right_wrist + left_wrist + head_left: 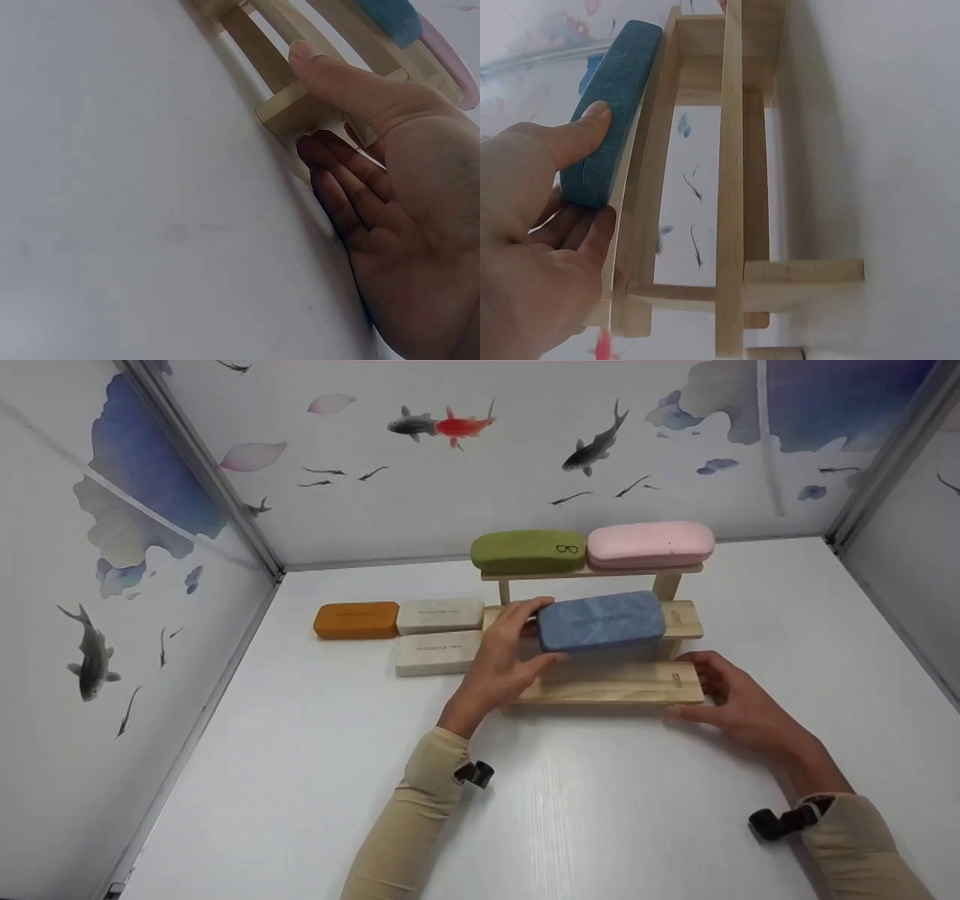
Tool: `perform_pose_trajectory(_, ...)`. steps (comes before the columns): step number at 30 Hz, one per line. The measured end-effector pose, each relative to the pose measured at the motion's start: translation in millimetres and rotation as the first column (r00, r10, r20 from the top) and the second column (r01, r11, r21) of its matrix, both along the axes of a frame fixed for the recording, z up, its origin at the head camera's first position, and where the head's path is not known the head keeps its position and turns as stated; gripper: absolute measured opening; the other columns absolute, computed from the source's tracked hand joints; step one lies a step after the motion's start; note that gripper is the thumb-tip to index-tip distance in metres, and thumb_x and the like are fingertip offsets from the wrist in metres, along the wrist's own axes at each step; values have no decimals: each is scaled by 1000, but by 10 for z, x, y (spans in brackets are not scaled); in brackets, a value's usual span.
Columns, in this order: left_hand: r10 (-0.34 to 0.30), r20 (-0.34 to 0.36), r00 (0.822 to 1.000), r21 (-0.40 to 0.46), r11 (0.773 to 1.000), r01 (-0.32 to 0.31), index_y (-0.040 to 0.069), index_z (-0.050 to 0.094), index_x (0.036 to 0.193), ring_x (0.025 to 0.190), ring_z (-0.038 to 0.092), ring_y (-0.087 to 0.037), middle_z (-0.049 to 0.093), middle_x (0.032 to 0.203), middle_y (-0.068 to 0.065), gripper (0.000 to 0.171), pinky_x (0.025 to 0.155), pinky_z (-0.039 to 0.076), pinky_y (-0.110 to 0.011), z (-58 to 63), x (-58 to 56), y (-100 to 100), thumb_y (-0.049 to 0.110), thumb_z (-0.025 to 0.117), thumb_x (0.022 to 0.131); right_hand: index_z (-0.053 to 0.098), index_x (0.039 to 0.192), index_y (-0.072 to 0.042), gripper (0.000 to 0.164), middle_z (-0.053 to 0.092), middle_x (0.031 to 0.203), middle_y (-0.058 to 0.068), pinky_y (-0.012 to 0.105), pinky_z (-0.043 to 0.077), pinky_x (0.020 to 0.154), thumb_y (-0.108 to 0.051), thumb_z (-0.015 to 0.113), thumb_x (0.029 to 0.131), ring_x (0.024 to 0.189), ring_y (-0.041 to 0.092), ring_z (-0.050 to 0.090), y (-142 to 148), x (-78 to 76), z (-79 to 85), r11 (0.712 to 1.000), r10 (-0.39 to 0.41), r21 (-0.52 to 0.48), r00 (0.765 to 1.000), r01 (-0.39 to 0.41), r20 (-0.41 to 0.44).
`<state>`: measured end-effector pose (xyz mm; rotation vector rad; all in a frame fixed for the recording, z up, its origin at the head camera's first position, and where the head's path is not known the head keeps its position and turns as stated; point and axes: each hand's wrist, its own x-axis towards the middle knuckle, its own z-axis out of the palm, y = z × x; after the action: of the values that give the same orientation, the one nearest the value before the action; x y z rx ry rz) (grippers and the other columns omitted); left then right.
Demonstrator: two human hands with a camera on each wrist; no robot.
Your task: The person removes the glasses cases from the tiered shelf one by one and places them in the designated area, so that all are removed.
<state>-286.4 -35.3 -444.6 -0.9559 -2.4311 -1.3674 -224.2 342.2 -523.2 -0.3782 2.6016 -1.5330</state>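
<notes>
In the head view my left hand (pixel 502 664) grips the left end of a blue glasses case (pixel 601 621) at the middle step of a wooden three-tier rack (pixel 615 684). The left wrist view shows the thumb on the front of the blue case (pixel 619 112) and the fingers at its end and underside. At the rack's lower right end is my right hand (pixel 742 709), its thumb on the front edge of the bottom step and its fingers bent round the end. On the top step a green glasses case (pixel 529 551) sits beside a pink glasses case (pixel 651 545).
Left of the rack lie an orange glasses case (pixel 356 621) and two off-white cases, one behind (pixel 440 616) and one in front (pixel 435 653). White panels with painted fish (pixel 592 442) enclose the white table (pixel 570 810) at the back and sides.
</notes>
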Motion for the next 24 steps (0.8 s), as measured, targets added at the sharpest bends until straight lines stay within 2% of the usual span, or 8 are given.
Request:
perform_pose_trajectory(5,-38,15,999,38,999,38,10,52,157,140,61,-21,58,150,-9,76,115,54,-29,58,-16,-215,17,90,92,48,152,-13,72,62,135,9,16,53,89,-23,89,93,107,15,67,10,4,-19,1000,-2,10,1000,2,-17)
perform_pose_trajectory(10,-76,8,997,30,997,76,11,51,158,147,55,-18,56,154,-7,73,124,48,-33,105,-27,-487,12,86,94,48,151,-15,72,62,134,8,15,52,90,-27,89,93,108,16,66,-1,17,-31,1000,-9,27,1000,9,-9)
perform_pose_trajectory(17,-25,1,1000,33,999,25,12,52,158,144,56,-17,57,153,-5,76,123,49,-33,140,-32,-842,4,87,91,49,150,-15,71,62,135,8,15,52,90,-26,89,93,108,16,67,8,-1,-14,999,-12,30,1000,13,-22)
perform_pose_trajectory(24,75,9,997,42,996,-75,15,55,156,142,58,-17,58,152,-3,76,121,50,-30,136,-14,-1176,8,90,89,49,151,-16,71,62,136,8,15,52,90,-27,89,93,109,14,67,-2,-12,-6,999,-17,37,1000,18,-12)
